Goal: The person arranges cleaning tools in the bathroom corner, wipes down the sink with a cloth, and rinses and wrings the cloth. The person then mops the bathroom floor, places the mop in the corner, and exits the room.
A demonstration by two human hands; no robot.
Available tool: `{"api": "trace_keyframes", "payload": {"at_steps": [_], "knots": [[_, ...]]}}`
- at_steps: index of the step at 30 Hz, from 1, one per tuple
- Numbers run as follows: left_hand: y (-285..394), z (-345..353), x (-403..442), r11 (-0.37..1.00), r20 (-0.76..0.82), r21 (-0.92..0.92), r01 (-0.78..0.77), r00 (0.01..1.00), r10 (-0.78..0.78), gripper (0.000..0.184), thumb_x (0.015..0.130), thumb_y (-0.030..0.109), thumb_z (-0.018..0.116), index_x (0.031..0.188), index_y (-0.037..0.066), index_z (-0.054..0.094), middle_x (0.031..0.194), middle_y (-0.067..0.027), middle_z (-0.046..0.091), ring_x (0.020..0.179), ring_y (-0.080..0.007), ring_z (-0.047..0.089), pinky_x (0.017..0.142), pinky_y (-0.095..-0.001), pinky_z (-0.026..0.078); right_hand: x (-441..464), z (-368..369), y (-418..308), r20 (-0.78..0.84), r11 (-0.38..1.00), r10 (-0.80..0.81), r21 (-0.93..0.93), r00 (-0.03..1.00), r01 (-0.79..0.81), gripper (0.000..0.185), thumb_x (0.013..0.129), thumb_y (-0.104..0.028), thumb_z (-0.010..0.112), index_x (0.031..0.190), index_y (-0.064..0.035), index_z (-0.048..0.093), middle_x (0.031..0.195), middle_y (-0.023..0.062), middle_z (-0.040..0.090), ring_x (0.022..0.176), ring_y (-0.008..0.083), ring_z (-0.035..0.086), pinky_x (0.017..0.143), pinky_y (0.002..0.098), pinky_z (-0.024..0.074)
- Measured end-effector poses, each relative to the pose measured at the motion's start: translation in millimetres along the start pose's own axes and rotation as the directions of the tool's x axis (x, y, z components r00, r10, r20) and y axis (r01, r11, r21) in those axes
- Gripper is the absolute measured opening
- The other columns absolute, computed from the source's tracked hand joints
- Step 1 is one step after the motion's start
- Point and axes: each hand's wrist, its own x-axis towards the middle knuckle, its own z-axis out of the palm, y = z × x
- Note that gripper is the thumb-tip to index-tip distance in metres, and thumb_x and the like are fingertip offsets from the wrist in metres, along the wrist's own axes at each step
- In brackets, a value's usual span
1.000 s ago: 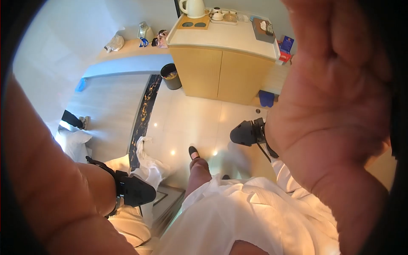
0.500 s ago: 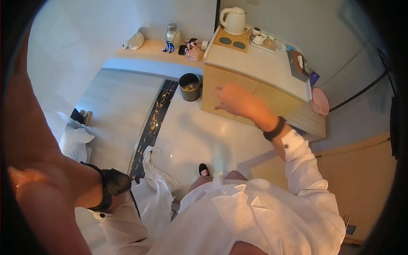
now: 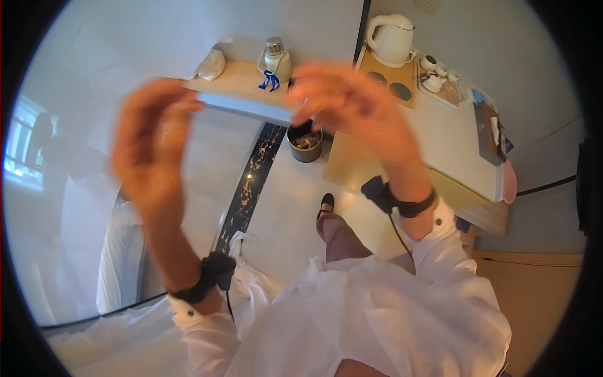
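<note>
My left hand (image 3: pixel 154 141) is raised at the left, its fingers curved and apart, with nothing visible in them. Opposite it my right hand (image 3: pixel 358 107) hovers in front of the shelf and cabinet edge, fingers loosely bent and spread, also holding nothing I can see. Motion blurs both hands. Black straps with small dark boxes circle both wrists: a left wrist strap (image 3: pixel 210 276) and a right wrist strap (image 3: pixel 402 201), each with a thin cable. Past my right hand, a bin (image 3: pixel 306 151) with colourful contents stands on the floor.
A shelf (image 3: pixel 242 78) carries a thermos flask (image 3: pixel 276 60) with a blue ribbon and a pale bag (image 3: pixel 210 65). The cabinet (image 3: pixel 440 141) holds a white kettle (image 3: pixel 391 41), a tea set (image 3: pixel 440 81) and a tissue box (image 3: pixel 490 135). White cloth (image 3: pixel 254 276) lies low at the left.
My left hand has moved away from close to the camera and out in front. My right hand has risen slightly. The view has shifted, and one leg now shows stepped forward.
</note>
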Motion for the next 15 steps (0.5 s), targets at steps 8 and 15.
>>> {"api": "trace_keyframes", "payload": {"at_steps": [8, 15], "knots": [[-384, 133, -53, 0.639, 0.136, 0.339, 0.690, 0.636, -0.759, 0.033, 0.082, 0.024, 0.074, 0.105, 0.004, 0.062, 0.080, -0.0111, 0.066, 0.073, -0.0217, 0.065, 0.066, -0.0350, 0.051, 88, -129, -19, -0.035, 0.963, -0.269, -0.038, 0.963, 0.267, 0.046, 0.090, -0.011, 0.059, 0.132, 0.0018, 0.046, 0.122, 0.0255, 0.057, 0.096, 0.0232, 0.064, 0.071, 0.0277, 0.0483], [-521, 206, -44, 0.426, 0.010, 0.508, 0.749, 0.489, -0.872, 0.052, 0.082, 0.034, 0.072, 0.122, 0.007, 0.051, 0.097, -0.0214, 0.068, 0.096, -0.0382, 0.065, 0.085, -0.0475, 0.049, 156, -187, 44, -0.098, 0.999, -0.046, 0.004, 0.994, 0.046, 0.044, 0.088, -0.011, 0.058, 0.128, 0.0044, 0.048, 0.121, 0.0277, 0.056, 0.094, 0.0227, 0.061, 0.069, 0.0275, 0.0470]]}}
